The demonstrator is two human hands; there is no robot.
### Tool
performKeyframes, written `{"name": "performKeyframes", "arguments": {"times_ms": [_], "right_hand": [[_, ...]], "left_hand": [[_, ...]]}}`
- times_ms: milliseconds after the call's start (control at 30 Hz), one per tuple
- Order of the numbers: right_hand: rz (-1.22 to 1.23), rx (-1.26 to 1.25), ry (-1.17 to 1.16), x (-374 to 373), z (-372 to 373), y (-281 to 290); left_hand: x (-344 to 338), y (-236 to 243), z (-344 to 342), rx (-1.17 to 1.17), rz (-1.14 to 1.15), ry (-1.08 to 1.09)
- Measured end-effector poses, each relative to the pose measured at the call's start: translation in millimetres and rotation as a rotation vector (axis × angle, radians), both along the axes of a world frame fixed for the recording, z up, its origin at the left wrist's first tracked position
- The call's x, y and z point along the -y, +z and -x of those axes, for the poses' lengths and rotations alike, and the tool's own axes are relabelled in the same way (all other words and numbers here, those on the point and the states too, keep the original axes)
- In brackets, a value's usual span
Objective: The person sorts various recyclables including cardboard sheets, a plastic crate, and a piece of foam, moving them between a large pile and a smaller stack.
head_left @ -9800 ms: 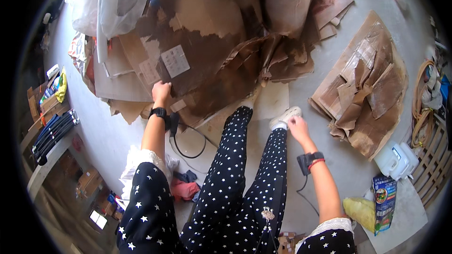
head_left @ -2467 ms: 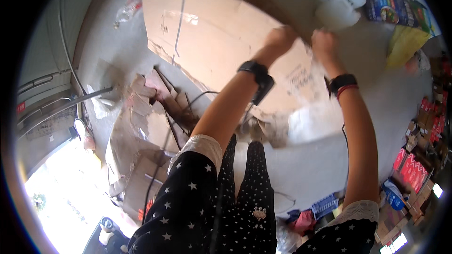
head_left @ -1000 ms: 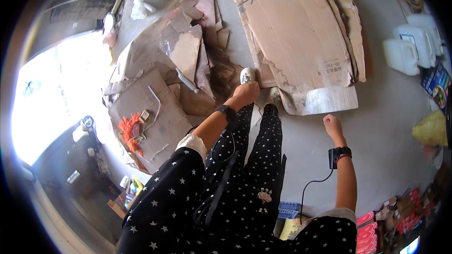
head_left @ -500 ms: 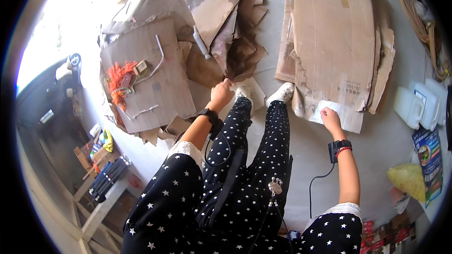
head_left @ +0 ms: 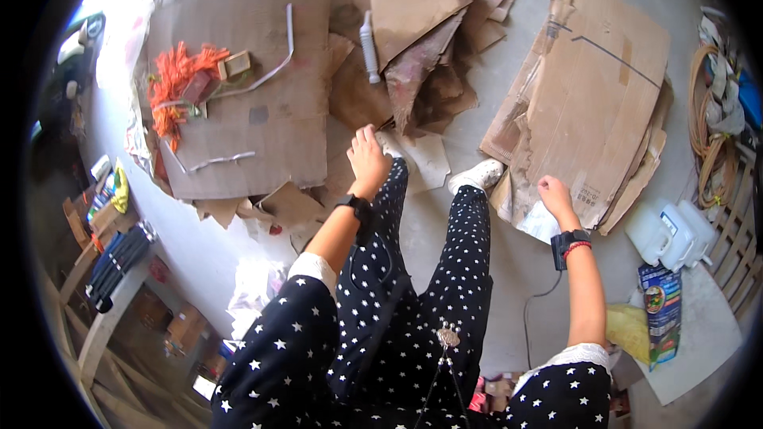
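Note:
My left hand (head_left: 369, 160) hangs over the floor in front of my left shoe, its fingers loosely bent and apart, with nothing seen in it. Just beyond it are torn brown cardboard pieces (head_left: 421, 12) in a loose heap. At the right, my right hand (head_left: 558, 197) is curled closed above the near end of a stack of flattened cardboard (head_left: 596, 87); no object shows in it. A white sheet (head_left: 539, 222) lies at that end of the stack, below the hand. Both wrists wear black bands with cables.
On a cardboard sheet (head_left: 278, 123) at the left lie orange strings (head_left: 175, 83), a small box (head_left: 234, 66) and a pale strap. A grey ribbed tube (head_left: 369, 52) rests beside it. White jugs (head_left: 671, 230), a blue bag (head_left: 661, 310) and coiled tan hose (head_left: 707, 127) are at the right.
The view has swung, so the cardboard stack sits tilted and farther right. My left hand's fingers have loosened and spread. My right hand stays curled near the stack's near end.

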State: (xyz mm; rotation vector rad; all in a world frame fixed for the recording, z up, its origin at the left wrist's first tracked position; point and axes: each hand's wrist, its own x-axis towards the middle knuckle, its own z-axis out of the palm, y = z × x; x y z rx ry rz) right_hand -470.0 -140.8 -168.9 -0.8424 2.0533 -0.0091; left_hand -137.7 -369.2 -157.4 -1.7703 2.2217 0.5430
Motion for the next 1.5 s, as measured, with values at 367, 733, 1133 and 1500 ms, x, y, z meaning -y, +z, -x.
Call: {"name": "performKeyframes", "arguments": {"times_ms": [367, 733, 1133, 1500], "right_hand": [[0.204, 0.381, 0.213, 259.4, -163.5, 27.4], [-0.106, 0.074, 0.434, 287.1, -72.8, -97.3], [0.041, 0.625, -0.657, 377.6, -68.3, -300.1], [0.162, 0.610, -1.219, 424.0, -80.0, -364.2]], "left_hand": [[182.6, -8.7, -142.2, 0.174, 0.254, -0.324], [194.1, -63.2, -55.2, 0.029, 0.148, -0.023], [167.4, -265.9, 74.3, -0.324, -0.154, 0.206], [169.6, -319.3, 118.4, -0.912, -0.627, 1.087]]}}
